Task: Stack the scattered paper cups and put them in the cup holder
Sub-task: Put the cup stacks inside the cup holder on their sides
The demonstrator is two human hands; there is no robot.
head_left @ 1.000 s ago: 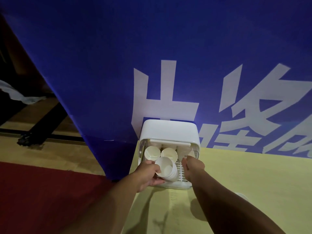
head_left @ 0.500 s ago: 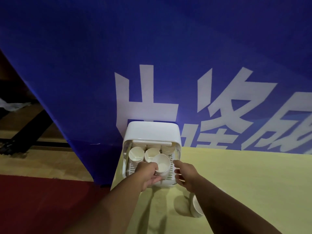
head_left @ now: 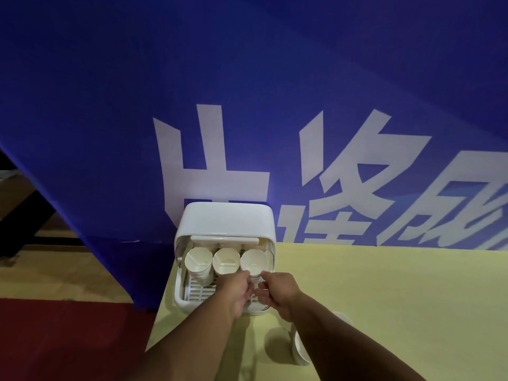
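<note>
A white box-shaped cup holder stands open at the back left of the yellow table. Three stacks of white paper cups lean inside it: the left stack, the middle stack and the right stack. My left hand and my right hand both hold the lower part of the right stack from either side, fingers curled round it. Another paper cup stands on the table, partly hidden under my right forearm.
A blue banner with large white characters hangs right behind the holder. The table's left edge runs just beside the holder; beyond it lie red carpet and wooden floor.
The stack in my left hand has gone deeper into the holder and now leans in the right-hand slot. My right hand has closed in on the stack.
</note>
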